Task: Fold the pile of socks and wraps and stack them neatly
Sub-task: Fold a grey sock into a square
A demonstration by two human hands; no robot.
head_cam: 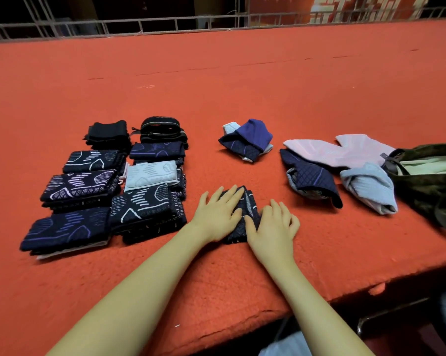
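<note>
A dark navy patterned sock [246, 204] lies flat on the red felt table [216, 98], pressed under both palms. My left hand [218, 214] lies spread on its left part, my right hand [272, 227] on its right and near edge. To the left sit several folded stacks of navy patterned socks [88, 191], one light blue [151, 174], and black wraps [163, 129] behind them. Unfolded pieces lie to the right: a blue and navy bundle [247, 140], a navy quilted sock [310, 176], pink socks [345, 150] and a light blue one [368, 188].
A camouflage-green bag [432, 176] with a strap lies at the right edge of the table. The table's front edge [345, 289] runs diagonally at lower right, with a metal chair frame [386, 314] below. A railing [165, 24] runs along the far side.
</note>
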